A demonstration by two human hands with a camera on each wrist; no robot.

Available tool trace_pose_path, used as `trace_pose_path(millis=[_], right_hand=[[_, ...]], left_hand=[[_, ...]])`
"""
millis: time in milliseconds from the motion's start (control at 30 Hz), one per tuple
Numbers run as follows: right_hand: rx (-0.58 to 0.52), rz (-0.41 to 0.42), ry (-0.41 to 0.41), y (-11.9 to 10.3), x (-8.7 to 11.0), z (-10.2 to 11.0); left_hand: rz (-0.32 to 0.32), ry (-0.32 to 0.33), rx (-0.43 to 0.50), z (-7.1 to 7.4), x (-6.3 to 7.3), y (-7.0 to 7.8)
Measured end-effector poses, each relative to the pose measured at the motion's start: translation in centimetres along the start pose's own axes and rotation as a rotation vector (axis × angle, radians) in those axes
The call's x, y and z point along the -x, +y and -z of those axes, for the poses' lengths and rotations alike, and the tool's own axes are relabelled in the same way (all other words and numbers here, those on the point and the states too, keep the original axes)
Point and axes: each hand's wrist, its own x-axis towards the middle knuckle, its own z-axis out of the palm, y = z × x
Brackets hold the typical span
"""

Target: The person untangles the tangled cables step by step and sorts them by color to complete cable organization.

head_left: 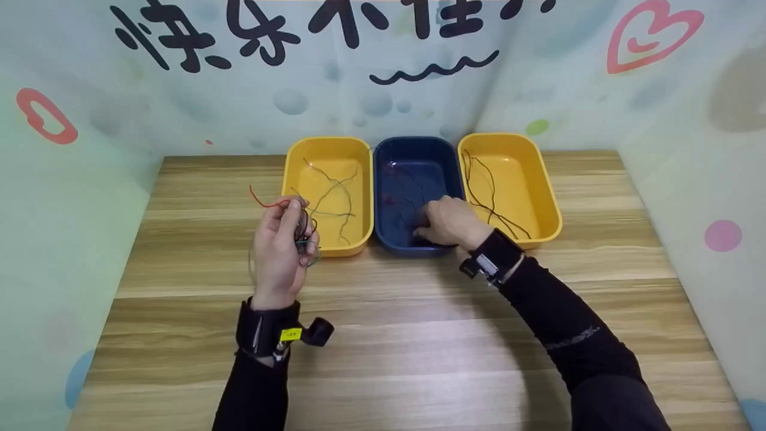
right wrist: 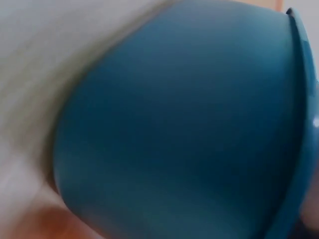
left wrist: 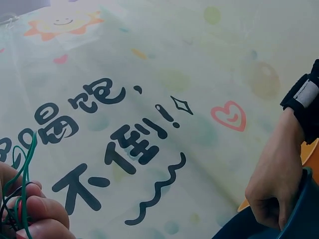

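Note:
My left hand (head_left: 278, 254) grips a tangled bundle of thin wires (head_left: 302, 227) in front of the left yellow bin (head_left: 290, 179). Black and green strands loop out between the fingers, and a red end sticks out to the left. In the left wrist view the green wires (left wrist: 28, 169) stand up above the curled fingers. My right hand (head_left: 449, 221) reaches over the front right of the dark blue bin (head_left: 419, 246), fingers pointing down inside. Whether those fingertips pinch anything is hidden. Dim, thin red wires (head_left: 390, 199) lie in this bin.
Several grey-green wires (head_left: 335, 185) lie spread in the left yellow bin. A right yellow bin (head_left: 547, 197) holds black wires (head_left: 492, 206). All three bins stand side by side on a wooden table (head_left: 383, 335), against a printed backdrop (head_left: 239, 108). The blue bin's outer wall (right wrist: 174, 124) fills the right wrist view.

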Motion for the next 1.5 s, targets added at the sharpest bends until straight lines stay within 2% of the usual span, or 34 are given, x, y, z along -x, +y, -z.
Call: trace_pose_path(millis=[200, 467, 633, 800, 1067, 1333, 1500], right_hand=[[-0.056, 0.019, 0.085, 0.4, 1.0, 1.0], [-0.123, 0.100, 0.219, 0.4, 2.6, 2.0], [-0.182, 0.152, 0.319, -0.5, 3.9, 2.6], [-0.237, 0.228, 0.425, -1.8, 5.3, 3.2], [-0.277, 0.413, 0.623, -3.8, 6.7, 3.1], [-0.318, 0.537, 0.755, -5.7, 7.2, 3.0], [-0.289, 0.626, 0.828, -7.2, 6.9, 2.4]], left_hand=[[0.007, 0.004, 0.003, -0.2, 0.0, 0.0], [0.029, -0.012, 0.007, -0.4, 0.3, -0.4], [0.052, -0.026, 0.016, -0.7, 0.5, -0.6], [0.070, -0.050, 0.040, -1.2, 0.6, -1.0], [0.078, -0.104, 0.118, -1.7, 0.7, -1.6], [0.095, -0.099, 0.182, -2.2, 1.0, -1.7], [0.091, -0.089, 0.204, -2.5, 1.1, -1.8]])
